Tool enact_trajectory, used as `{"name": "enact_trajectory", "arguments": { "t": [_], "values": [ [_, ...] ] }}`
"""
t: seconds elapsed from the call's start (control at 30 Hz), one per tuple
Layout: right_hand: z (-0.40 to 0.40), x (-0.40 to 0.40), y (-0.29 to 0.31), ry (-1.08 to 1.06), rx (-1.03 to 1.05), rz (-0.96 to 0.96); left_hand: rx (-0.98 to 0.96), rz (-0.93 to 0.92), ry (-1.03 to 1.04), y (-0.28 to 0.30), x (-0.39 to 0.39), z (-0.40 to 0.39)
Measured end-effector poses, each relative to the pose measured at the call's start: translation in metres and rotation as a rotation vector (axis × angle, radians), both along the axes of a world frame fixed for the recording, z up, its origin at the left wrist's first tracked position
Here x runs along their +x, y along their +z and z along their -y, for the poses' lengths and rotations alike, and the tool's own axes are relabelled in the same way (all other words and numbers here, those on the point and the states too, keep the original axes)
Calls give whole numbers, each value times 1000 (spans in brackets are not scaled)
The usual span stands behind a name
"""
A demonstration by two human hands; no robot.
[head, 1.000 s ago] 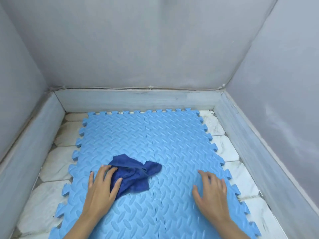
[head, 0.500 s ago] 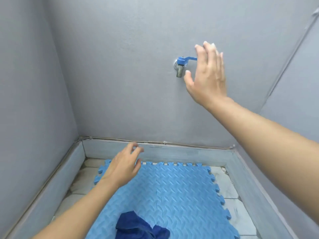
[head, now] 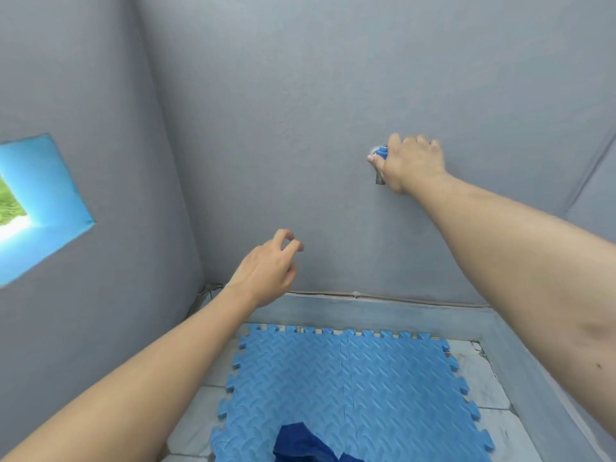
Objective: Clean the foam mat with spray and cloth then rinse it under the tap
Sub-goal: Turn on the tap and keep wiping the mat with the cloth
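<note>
One right hand [head: 411,163] grips the unlabelled blue tap [head: 381,154].

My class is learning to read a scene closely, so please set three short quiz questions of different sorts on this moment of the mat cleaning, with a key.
1. True or false: the right hand grips the tap on the wall.
2. Which holds nothing? A. right hand B. left hand
3. Fill in: the dark blue cloth lies on the ____.

Key: 1 true. 2 B, its fingers loosely curled in the air. 3 foam mat, at its near edge.
</note>
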State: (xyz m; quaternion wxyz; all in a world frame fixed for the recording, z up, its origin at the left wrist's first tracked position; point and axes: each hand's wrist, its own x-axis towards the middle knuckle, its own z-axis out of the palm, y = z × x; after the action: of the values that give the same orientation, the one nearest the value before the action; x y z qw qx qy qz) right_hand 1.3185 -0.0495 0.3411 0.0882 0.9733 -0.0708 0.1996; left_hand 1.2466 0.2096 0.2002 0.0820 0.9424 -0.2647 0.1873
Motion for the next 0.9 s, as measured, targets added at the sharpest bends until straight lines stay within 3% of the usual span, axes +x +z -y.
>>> {"name": "enact_trajectory", "arguments": {
  "t": [0.23,0.9],
  "values": [
    [-1,0,3,2,-113,-16,-53,-58,102,-10,8,2],
    [-5,6,1,-50,-158,-15,6,-16,23,-16,12,14]
  ]
}}
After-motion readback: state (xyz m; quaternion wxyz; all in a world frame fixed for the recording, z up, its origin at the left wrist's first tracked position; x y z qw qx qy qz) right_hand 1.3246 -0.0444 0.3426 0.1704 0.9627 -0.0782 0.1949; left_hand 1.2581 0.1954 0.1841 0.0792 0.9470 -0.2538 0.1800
